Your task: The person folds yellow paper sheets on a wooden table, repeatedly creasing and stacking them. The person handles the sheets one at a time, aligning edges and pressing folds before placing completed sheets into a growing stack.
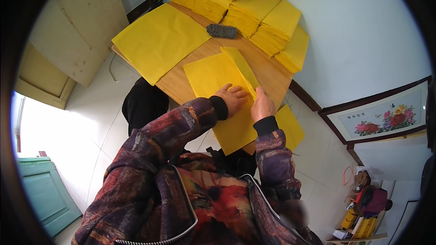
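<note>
A yellow paper sheet (205, 73) lies on the wooden table before me, its lower part reaching past the near edge. Along its right side a folded strip (243, 69) stands partly raised. My left hand (233, 100) rests flat on the sheet with fingers apart, close to the fold. Beside it, my right hand (263, 105) is closed on the folded edge of the paper; its fingertips are partly hidden. Both hands almost meet at the fold.
Tall stacks of yellow paper (254, 9) stand at the table's back. Another yellow sheet (161, 38) lies at the left. A dark grey textured block (221, 31) sits on the wooden tabletop (268, 66). More yellow paper (289, 128) shows beyond my right hand. A framed flower picture (379, 113) leans right.
</note>
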`<state>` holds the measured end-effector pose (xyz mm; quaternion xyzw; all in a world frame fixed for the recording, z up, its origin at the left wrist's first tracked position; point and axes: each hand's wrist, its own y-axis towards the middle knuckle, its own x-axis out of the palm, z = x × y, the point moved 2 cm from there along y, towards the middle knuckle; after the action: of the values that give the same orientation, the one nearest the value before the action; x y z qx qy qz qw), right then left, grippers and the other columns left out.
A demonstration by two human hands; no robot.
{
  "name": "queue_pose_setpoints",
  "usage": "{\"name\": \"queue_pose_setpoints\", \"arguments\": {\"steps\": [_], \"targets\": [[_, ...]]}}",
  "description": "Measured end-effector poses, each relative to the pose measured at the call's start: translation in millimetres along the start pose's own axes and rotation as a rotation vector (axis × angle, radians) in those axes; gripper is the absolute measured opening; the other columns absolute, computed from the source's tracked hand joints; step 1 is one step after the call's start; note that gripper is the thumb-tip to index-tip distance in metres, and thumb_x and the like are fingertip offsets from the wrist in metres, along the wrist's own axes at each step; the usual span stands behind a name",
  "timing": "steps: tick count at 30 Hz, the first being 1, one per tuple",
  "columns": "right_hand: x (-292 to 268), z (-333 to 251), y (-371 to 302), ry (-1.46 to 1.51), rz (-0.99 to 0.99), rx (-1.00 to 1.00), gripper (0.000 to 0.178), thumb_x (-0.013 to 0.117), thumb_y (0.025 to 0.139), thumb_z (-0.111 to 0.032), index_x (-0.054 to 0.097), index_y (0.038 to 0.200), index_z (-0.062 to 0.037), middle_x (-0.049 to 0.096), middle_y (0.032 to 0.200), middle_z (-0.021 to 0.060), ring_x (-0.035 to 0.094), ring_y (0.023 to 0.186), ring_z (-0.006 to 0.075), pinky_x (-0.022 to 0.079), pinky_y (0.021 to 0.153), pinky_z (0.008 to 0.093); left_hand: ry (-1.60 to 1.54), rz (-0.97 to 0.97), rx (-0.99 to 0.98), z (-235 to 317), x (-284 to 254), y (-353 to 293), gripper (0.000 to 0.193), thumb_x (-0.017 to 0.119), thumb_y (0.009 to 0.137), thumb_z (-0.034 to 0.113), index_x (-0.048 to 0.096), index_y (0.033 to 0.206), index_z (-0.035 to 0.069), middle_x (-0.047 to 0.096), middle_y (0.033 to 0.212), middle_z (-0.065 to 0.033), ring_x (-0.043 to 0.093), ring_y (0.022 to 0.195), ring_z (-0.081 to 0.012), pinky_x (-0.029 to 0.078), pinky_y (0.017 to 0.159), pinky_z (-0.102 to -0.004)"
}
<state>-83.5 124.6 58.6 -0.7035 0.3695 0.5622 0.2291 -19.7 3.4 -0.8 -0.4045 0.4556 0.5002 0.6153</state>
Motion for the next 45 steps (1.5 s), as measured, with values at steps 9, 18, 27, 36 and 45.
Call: {"name": "queue_pose_setpoints", "arguments": {"steps": [9, 18, 27, 36, 45], "targets": [[-13.8, -8.4, -9.1, -0.068, 0.165, -0.208, 0.018, 0.055, 0.077, 0.004, 0.049, 0.092, -0.0032, 0.062, 0.09, 0.0195, 0.059, 0.087, 0.039, 0.049, 0.073, 0.0456, 0.007, 0.045, 0.041, 16.8, -15.0, 33.9, 0.043, 0.048, 0.088, 0.03, 0.051, 0.128, 0.016, 0.047, 0.137, -0.004, 0.034, 0.134, -0.0244, 0.018, 0.113, -0.0446], [-19.7, -8.5, -13.8, -0.118, 0.156, -0.217, 0.01, 0.053, 0.082, -0.001, 0.049, 0.09, -0.004, 0.061, 0.089, 0.0146, 0.059, 0.089, 0.0333, 0.052, 0.071, 0.0401, 0.004, 0.156, -0.007, 17.9, -1.5, 37.0, 0.041, 0.047, 0.088, 0.029, 0.054, 0.126, 0.015, 0.049, 0.136, -0.0016, 0.035, 0.133, -0.0213, 0.014, 0.114, -0.0425], [-110.8, -48.1, -26.1, -0.214, 0.281, -0.434, 0.009, 0.054, 0.079, -0.004, 0.049, 0.086, -0.0063, 0.06, 0.081, 0.0103, 0.058, 0.083, 0.0291, 0.051, 0.068, 0.0378, 0.011, 0.414, -0.047, 33.2, -76.1, 16.9, 0.036, 0.053, 0.086, 0.026, 0.056, 0.118, 0.009, 0.054, 0.124, -0.0091, 0.045, 0.12, -0.0262, 0.025, 0.107, -0.0425], [-279.6, -94.4, -31.4, -0.18, 0.311, -0.612, 0.025, 0.046, 0.079, 0.008, 0.052, 0.103, 0.0013, 0.058, 0.082, 0.0229, 0.057, 0.078, 0.0416, 0.046, 0.065, 0.0465, -0.09, 0.992, 0.139, 68.0, -218.0, -24.7, 0.045, 0.069, 0.073, 0.012, 0.053, 0.115, 0.006, 0.055, 0.106, -0.0099, 0.052, 0.099, -0.0293, 0.039, 0.081, -0.04], [-307.4, -136.7, -50.0, -0.201, 0.328, -0.651, 0.026, 0.046, 0.077, 0.008, 0.053, 0.102, 0.0021, 0.058, 0.084, 0.0237, 0.057, 0.078, 0.0427, 0.046, 0.066, 0.0445, -0.064, 1.126, 0.17, 70.3, -238.4, -65.8, 0.038, 0.068, 0.074, 0.014, 0.052, 0.108, 0.008, 0.055, 0.099, -0.0077, 0.054, 0.092, -0.0269, 0.04, 0.076, -0.0384]]}}
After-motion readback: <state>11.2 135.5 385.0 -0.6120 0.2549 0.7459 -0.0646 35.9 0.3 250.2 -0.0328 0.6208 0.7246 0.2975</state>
